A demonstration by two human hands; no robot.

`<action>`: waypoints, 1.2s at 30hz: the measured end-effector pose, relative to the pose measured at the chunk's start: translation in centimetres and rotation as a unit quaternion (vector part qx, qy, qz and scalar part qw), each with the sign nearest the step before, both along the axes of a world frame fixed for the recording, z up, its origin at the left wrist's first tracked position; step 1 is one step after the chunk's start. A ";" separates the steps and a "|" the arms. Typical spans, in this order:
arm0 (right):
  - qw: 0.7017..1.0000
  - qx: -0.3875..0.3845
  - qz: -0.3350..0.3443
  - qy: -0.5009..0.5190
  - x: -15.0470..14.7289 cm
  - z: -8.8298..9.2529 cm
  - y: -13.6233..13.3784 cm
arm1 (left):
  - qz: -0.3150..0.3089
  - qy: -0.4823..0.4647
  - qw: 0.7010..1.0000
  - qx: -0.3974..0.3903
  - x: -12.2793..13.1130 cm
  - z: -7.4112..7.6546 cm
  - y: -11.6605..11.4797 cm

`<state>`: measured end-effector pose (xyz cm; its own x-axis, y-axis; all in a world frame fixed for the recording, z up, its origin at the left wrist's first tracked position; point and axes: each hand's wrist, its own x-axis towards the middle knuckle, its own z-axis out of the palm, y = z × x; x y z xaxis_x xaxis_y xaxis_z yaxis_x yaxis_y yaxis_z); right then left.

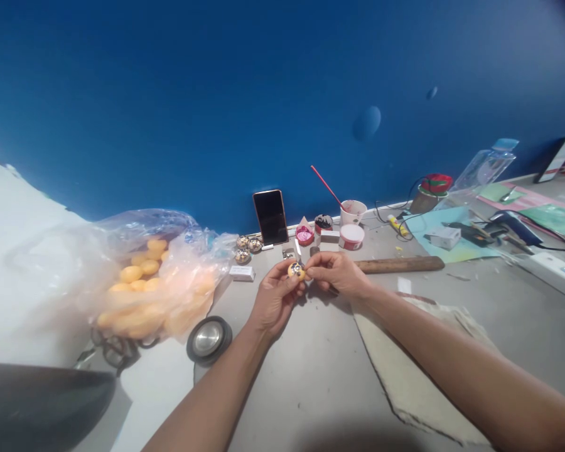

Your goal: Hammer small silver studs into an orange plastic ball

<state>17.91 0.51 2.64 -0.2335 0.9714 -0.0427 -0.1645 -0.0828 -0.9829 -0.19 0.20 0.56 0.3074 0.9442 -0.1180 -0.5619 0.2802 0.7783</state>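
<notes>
My left hand (274, 295) pinches a small round yellow piece (295, 270) with dark specks on it, held up over the grey table (311, 370). My right hand (334, 274) is closed in a pinch right beside it, fingertips touching the piece's right edge; what it holds, if anything, is too small to make out. Both hands meet in the middle of the view, in front of a dark phone (270, 217) leaning on the blue wall.
A clear plastic bag (145, 276) of yellow round pieces lies at left, a metal-lidded tin (209, 339) near it. Small decorated pieces (247, 246), little pots (323, 223), a cup with a red stick (353, 211), a wooden rolling pin (400, 265), a cloth (424, 364) and tools at right.
</notes>
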 end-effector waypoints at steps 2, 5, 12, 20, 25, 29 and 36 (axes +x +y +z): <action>1.000 0.001 0.003 0.000 0.0 0.0 0.0 | -0.001 -0.003 1.000 -0.002 0.0 0.1 0.0; 1.000 0.004 0.004 0.000 0.0 -0.1 0.1 | 0.002 -0.012 1.000 -0.009 0.1 0.2 0.0; 1.000 0.001 0.000 -0.003 0.0 -0.2 0.1 | 0.005 -0.020 1.000 -0.011 0.1 0.2 0.0; 1.000 -0.001 0.002 -0.013 0.0 0.1 0.0 | 0.007 -0.022 1.000 -0.008 0.1 0.2 0.0; 0.999 0.020 -0.021 -0.034 -0.1 0.0 -0.3 | 0.012 -0.021 1.000 -0.011 0.1 0.2 0.0; 0.997 0.044 -0.032 -0.054 -0.2 0.1 -0.5 | 0.015 -0.018 1.000 -0.013 0.1 0.3 0.0; 0.997 0.064 -0.029 -0.043 -0.3 -0.3 -0.6 | 0.020 -0.007 1.000 -0.023 0.1 0.5 -0.2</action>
<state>17.60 -0.06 2.39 -0.1773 0.9819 0.0659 -0.0797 0.0524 -0.9954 -0.04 0.02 1.05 0.2718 0.9493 -0.1579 -0.5849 0.2932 0.7563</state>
